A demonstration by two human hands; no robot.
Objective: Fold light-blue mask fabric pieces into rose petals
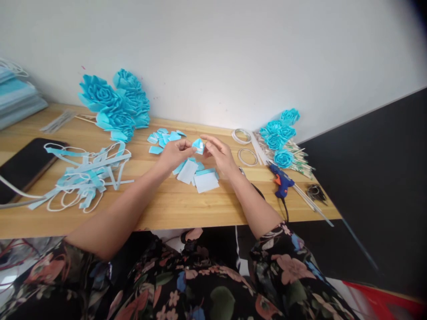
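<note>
A small folded piece of blue and white mask fabric [199, 146] is held up between my two hands over the table. My left hand [178, 152] pinches its left edge. Thumb and fingers of my right hand [218, 153] close on its right side. Just below lie flat cut pieces of the same fabric [205, 181], white and blue sides showing, in a loose pile. Beyond my left hand sits a cluster of small blue folded pieces [164, 138].
Blue fabric roses [125, 102] stand at the back left, smaller ones [278, 131] at the right. Tape rolls [242, 136] and a blue glue gun [282, 180] lie right. Mask strips with ear loops [90, 173], a phone [30, 164] and stacked masks [20, 95] are left.
</note>
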